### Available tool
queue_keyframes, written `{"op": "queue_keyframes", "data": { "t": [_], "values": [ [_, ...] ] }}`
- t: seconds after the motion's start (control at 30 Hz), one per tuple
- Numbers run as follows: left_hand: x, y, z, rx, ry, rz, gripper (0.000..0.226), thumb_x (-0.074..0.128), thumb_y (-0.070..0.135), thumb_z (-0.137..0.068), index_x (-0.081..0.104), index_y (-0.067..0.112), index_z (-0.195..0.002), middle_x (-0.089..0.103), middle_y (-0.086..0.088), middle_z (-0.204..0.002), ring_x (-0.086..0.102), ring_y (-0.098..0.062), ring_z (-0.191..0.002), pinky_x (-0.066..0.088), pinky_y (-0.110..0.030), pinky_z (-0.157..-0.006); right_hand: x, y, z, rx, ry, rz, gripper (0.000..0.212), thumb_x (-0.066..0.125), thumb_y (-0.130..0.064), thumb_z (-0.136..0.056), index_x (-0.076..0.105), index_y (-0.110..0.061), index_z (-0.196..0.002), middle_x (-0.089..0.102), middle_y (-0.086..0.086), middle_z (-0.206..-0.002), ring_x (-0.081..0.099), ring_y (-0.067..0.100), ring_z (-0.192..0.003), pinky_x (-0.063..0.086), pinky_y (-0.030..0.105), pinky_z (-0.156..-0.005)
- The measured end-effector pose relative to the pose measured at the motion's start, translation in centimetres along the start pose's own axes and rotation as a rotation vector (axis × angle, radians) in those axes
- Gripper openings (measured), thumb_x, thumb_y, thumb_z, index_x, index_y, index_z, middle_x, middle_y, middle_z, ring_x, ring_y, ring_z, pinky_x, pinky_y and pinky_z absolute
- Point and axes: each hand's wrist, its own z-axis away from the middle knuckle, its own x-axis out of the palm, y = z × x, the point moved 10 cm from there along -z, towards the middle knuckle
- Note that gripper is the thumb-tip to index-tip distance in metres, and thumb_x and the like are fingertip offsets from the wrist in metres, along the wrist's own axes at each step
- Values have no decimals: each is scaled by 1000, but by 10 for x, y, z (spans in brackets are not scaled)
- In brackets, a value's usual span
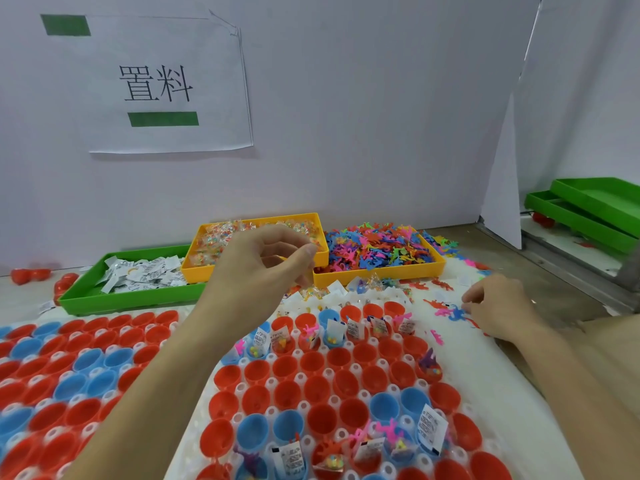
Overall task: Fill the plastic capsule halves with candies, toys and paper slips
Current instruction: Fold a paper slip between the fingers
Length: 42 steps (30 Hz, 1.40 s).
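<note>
Red and blue capsule halves (313,365) stand open-side-up in a white holder sheet (478,382); several at the far row and near edge hold candies, toys and paper slips (431,427). My left hand (263,265) hovers with curled fingers at the front edge of the yellow candy tray (320,261); whether it holds a clear candy packet is unclear. My right hand (498,306) rests on the sheet at the right, fingertips pinching a blue toy figure (456,314) among loose ones. The yellow toy tray (381,275) is heaped with colourful figures.
A green tray of paper slips (131,296) sits at the back left. A second sheet of empty capsule halves (69,368) lies on the left. Stacked green trays (588,213) stand at the far right, and a white wall with a paper sign (162,84) is behind.
</note>
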Motion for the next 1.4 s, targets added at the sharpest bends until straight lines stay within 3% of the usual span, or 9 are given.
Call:
{"op": "queue_keyframes", "data": {
  "t": [0.23,0.33,0.53,0.67,0.8,0.93,1.1,1.2,1.4],
  "values": [
    [0,-1,0,-1,1,-7,7,67,25,-90,71,23,-85,74,3,-74,70,-11,-64,53,-18,-58,0,5,-1,39,34,-12,9,74,-9,-88,80,-16,-87,72,3,-91,59,12,-73,48,23,-57],
    [1,-1,1,2,-2,-18,7,67,24,-91,71,23,-85,74,1,-75,70,-13,-65,57,-25,-60,-1,2,1,32,3,0,18,69,-12,-92,70,-24,-78,66,-1,-90,57,11,-68,39,18,-48],
    [-1,1,1,-3,5,-17,8,66,23,-92,71,22,-85,74,1,-74,70,-13,-64,55,-20,-58,-32,-25,13,-109,73,-187,7,56,-16,-98,60,-18,-93,69,5,-92,63,18,-77,39,26,-56],
    [-2,3,2,-5,7,-14,10,65,20,-93,72,20,-86,74,1,-74,70,-12,-63,51,-15,-56,-27,-69,41,-339,-276,-413,9,65,-16,-96,68,-18,-87,75,-1,-73,72,12,-64,49,24,-56],
    [-3,5,2,-3,9,-17,16,62,13,-94,72,21,-86,74,2,-74,70,-10,-62,50,-14,-55,-16,-88,69,-454,-585,-390,12,70,-18,-92,74,-28,-87,76,3,-88,73,18,-76,52,26,-60],
    [-6,6,2,-7,14,-25,22,59,9,-94,72,23,-84,74,4,-77,70,-8,-62,51,-15,-54,-12,-97,86,-490,-746,-405,22,75,-14,-83,71,-34,-90,75,5,-92,74,20,-81,49,21,-59],
    [-6,7,3,-5,13,-14,22,58,8,-94,72,22,-84,74,3,-77,70,-10,-63,50,-14,-54,-8,-100,88,-507,-759,-333,13,82,-18,-75,72,-25,-77,76,7,-82,75,22,-80,56,29,-74],
    [-8,7,3,-8,15,-7,22,58,8,-94,72,22,-83,74,2,-77,70,-11,-63,50,-16,-54,-8,-104,94,-531,-767,-282,12,83,-16,-79,74,-24,-77,76,2,-80,73,16,-76,55,22,-71],
    [-10,7,3,-13,25,-18,23,59,10,-93,72,26,-82,75,3,-78,71,-11,-65,52,-19,-55,-6,-110,100,-538,-772,-234,13,85,-27,-77,73,-28,-80,76,-4,-84,73,15,-78,58,24,-74]
  ]
}}
